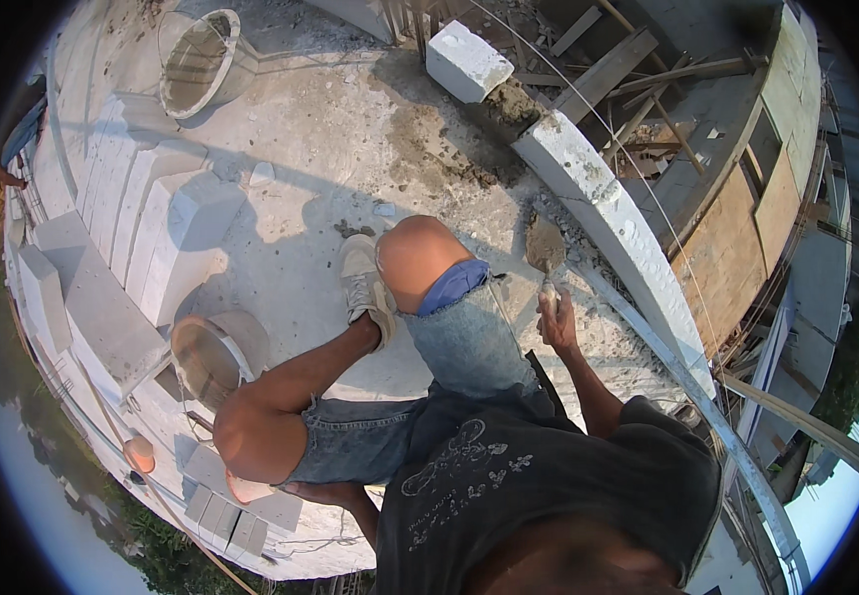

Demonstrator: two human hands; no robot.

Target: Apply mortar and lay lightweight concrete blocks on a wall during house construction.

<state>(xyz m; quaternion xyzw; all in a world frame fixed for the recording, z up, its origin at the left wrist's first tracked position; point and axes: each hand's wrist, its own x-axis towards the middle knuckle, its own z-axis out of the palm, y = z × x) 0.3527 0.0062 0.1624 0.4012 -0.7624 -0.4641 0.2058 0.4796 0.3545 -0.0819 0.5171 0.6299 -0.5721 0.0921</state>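
Right hand has a closed grip round the trowel handle, blade over the concrete slab beside the white block wall. Left hand rests under the thigh; its grip can't be told.

- I see my right hand gripping a trowel, its blade caked in grey-brown mortar, right of centre.
- My denim shorts are faded blue, with a brighter blue patch at the knee.
- My T-shirt, lower centre, is charcoal black with a pale grey ornamental print.
- My shoe is dusty beige.
- The blocks at left are chalky white.
- The slab is pale grey, stained darker at upper centre.
- The bucket at lower left is tan inside.
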